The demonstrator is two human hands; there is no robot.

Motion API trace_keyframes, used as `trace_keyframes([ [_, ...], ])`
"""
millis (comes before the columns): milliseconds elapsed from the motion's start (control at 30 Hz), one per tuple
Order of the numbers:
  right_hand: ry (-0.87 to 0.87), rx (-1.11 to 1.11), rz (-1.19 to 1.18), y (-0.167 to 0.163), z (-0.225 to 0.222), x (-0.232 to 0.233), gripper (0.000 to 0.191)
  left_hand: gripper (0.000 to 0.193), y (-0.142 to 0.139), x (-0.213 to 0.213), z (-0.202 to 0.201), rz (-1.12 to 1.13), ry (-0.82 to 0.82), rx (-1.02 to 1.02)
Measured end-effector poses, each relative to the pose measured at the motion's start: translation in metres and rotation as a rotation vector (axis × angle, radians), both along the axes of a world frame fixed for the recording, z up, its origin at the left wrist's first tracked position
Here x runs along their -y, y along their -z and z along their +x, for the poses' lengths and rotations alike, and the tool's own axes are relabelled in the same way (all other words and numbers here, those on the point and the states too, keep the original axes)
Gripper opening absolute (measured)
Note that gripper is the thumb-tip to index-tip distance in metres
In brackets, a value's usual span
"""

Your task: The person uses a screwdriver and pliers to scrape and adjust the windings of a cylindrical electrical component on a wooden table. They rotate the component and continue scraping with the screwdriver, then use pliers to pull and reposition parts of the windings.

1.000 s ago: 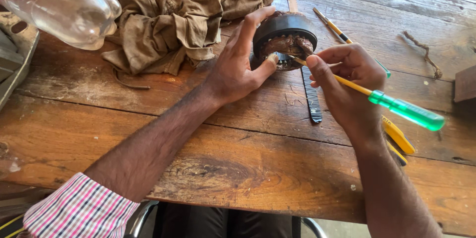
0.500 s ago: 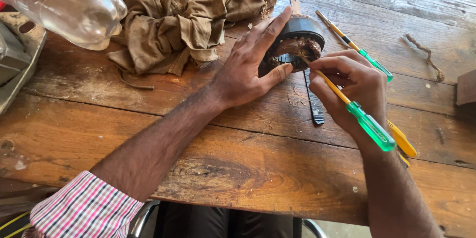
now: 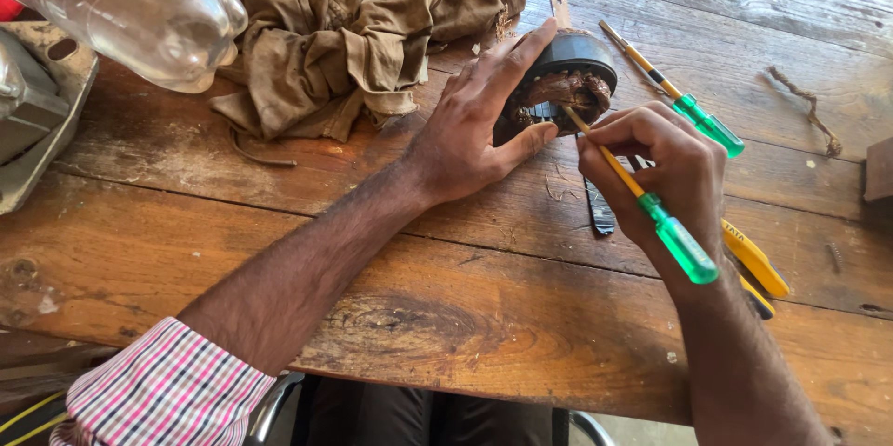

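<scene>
While the left hand steadies a round black part on the wooden counter, the right hand works a screwdriver into it. The left fingers are spread wide, not closed: the forefinger lies along the top rim of the black part and the thumb presses against its lower edge, so the part sits pinned between them. Its open face shows a rusty brown, greasy mass inside. The right fingers are curled tight around the screwdriver's yellow shaft, near where it meets the translucent green handle, which juts down past the wrist. The tip of that shaft touches the brown mass inside the part.

Just beyond the right hand lies a 2nd screwdriver with the same yellow shaft and green handle, resting flat on the counter. A dark file-like blade lies under the right hand, and yellow-handled pliers show beside the wrist. A crumpled brown rag lies just left of the black part, touching the left hand's knuckle side. A clear plastic bottle is at the upper left, and a short twist of brown cord lies well apart at the right.
</scene>
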State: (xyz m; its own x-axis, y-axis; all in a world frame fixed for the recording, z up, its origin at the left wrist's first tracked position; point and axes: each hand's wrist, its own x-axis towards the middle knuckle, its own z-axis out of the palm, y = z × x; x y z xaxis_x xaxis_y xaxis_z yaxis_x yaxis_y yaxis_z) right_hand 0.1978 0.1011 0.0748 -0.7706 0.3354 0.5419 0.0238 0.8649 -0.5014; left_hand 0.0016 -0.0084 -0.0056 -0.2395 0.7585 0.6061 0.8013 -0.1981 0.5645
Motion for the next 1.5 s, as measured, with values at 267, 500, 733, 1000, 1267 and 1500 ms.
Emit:
trace_keyframes([
  [267,0.021,0.041,0.085,0.001,0.001,-0.004,0.008,0.086,-0.004,0.001,0.002,-0.016,-0.023,-0.021],
  [500,0.077,-0.086,-0.411,0.023,-0.002,-0.015,0.01,0.086,-0.007,0.002,0.005,-0.027,0.028,0.085],
  [733,0.065,-0.081,-0.485,0.021,0.001,-0.018,0.011,0.087,-0.008,0.001,0.007,-0.011,0.003,0.031],
  [1000,-0.007,0.073,0.262,0.0,-0.001,0.007,0.011,0.088,-0.007,0.001,0.009,-0.02,-0.059,-0.028],
  [1267,0.018,-0.039,-0.143,0.017,-0.002,-0.014,0.006,0.088,0.003,-0.004,0.007,0.027,-0.057,-0.031],
  [1500,0.016,-0.115,-0.618,0.036,0.0,-0.031,0.008,0.086,-0.007,0.002,0.01,-0.02,-0.065,0.009],
])
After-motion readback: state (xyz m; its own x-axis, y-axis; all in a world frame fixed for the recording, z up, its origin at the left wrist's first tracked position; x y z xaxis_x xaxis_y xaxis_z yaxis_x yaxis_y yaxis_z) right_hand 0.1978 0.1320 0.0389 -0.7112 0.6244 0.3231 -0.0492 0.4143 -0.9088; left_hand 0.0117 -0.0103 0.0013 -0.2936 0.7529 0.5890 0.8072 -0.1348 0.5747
